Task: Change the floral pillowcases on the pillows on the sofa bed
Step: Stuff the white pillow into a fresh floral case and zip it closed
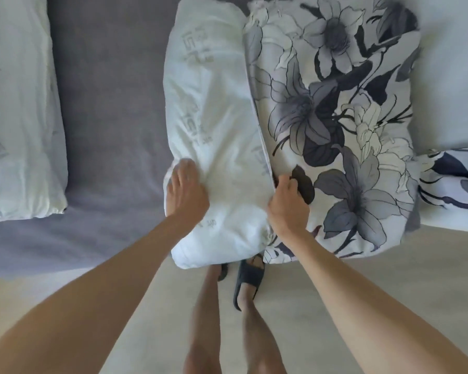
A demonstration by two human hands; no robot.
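Observation:
A white pillow (214,125) lies on the grey sofa bed (114,103), half out of a floral pillowcase (335,117) that covers its right part. My left hand (187,193) rests on the pillow's bare near-left corner with its fingers spread. At the near end of the case's open edge, my right hand (287,206) has its fingers curled round that edge and grips it. The pillow's near end hangs over the sofa's front edge.
Another white pillow (19,117) lies at the far left. A second floral piece (451,179) sits at the right edge on a white sheet (449,76). Below are a pale floor (335,279) and my feet in dark slippers (249,279).

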